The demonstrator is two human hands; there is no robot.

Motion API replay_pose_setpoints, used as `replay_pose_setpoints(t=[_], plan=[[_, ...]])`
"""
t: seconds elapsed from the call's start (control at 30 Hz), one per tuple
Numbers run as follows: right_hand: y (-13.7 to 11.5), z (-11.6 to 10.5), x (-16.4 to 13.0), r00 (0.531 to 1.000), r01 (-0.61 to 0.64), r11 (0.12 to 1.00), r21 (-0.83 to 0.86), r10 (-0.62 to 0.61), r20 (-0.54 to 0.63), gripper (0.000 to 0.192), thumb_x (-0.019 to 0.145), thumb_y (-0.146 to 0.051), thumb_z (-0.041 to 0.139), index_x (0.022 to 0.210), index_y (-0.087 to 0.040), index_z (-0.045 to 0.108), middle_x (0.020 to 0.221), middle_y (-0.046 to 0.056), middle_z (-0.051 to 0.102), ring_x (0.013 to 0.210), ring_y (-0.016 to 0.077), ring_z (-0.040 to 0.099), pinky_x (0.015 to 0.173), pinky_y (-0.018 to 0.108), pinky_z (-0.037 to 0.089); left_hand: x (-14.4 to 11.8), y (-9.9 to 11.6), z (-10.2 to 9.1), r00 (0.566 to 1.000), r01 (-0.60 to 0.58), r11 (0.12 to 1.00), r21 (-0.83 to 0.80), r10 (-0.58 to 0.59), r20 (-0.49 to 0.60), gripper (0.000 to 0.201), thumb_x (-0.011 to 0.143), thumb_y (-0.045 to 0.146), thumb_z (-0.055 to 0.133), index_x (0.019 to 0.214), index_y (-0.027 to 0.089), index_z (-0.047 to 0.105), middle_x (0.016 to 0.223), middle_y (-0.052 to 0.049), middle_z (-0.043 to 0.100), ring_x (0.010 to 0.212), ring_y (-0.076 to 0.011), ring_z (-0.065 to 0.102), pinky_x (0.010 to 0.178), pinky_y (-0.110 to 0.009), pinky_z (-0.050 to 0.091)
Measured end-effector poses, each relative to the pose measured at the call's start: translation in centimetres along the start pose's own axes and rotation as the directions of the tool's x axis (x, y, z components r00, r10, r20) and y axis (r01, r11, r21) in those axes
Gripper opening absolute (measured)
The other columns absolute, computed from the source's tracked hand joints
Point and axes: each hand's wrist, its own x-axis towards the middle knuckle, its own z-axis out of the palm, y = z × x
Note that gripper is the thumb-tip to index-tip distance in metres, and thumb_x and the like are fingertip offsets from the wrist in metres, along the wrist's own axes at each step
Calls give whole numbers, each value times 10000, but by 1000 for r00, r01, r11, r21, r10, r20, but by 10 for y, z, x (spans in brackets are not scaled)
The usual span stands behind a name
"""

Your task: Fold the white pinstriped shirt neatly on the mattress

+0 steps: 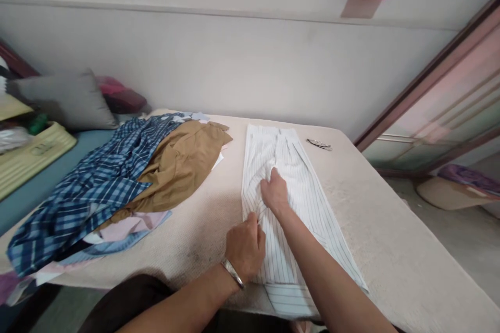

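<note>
White striped garment (302, 192) is laid out lengthwise on the bench (390, 239), near end right at the front edge. A bit of it is pinched around the middle by the right hand (274, 190), and a fold nearer the front is nipped by the left hand (246, 247), so both grips are closed, with creases bunched up around them. How much cloth is caught can't really be told, since the fingertips are partly hidden and a bit blurred. Light, soft stuff by the look of it, probably not slippery or fragile, just easily creased. It'd be best held at the corners of the far end or the near hem, where it could be pulled flat; if it's tugged mid-panel, more rucks would likely be made. A blue plaid shirt (97, 166) and brown cloth (183, 161) are heaped on the left, well apart, and glasses (320, 144) are set just off to the right.
</note>
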Motion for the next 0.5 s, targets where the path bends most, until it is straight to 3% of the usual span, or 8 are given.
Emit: replay_pose_setpoints(t=[0.07, 0.17, 0.27, 0.37, 0.5], plan=[[8, -9, -4, 999, 9, 974, -224, -15, -28, 347, 864, -198, 456, 1196, -166, 549, 866, 101, 671, 838, 264, 638, 754, 349, 448, -3, -1, 4, 996, -84, 996, -16, 84, 15, 185, 939, 214, 366, 1036, 198, 522, 880, -67, 698, 809, -229, 671, 680, -337, 402], [30, -14, -11, 999, -51, 940, -337, 52, -5, 395, 867, -197, 445, 1255, -160, 513, 882, 110, 674, 821, 262, 640, 688, 333, 426, -6, -3, 14, 976, -196, 981, -3, 195, 100, 183, 911, 193, 410, 1054, 185, 524, 961, -82, 697, 828, -239, 672, 669, -346, 427], [48, -14, -9, 990, -118, 948, -295, 137, 45, 365, 858, -297, 510, 1189, -144, 532, 930, 133, 680, 848, 272, 645, 677, 332, 446, -9, -5, 22, 948, -258, 966, 35, 246, 204, 234, 830, 133, 467, 1050, 162, 541, 1003, -104, 683, 822, -262, 671, 645, -362, 452], [51, -18, 3, 986, -165, 967, -194, 169, 3, 427, 821, -450, 585, 1118, -146, 548, 977, 150, 679, 896, 282, 649, 714, 339, 486, -9, -4, 24, 932, -291, 955, 52, 271, 239, 300, 769, 84, 483, 1054, 147, 555, 1021, -117, 667, 843, -278, 668, 660, -381, 482], [48, -25, 14, 981, -190, 966, -176, 191, -13, 362, 756, -351, 611, 1064, -168, 560, 952, 134, 679, 881, 285, 656, 707, 347, 507, -9, -3, 18, 924, -291, 955, 61, 264, 278, 320, 753, 69, 483, 1052, 140, 576, 1007, -132, 672, 842, -283, 669, 676, -389, 499]])
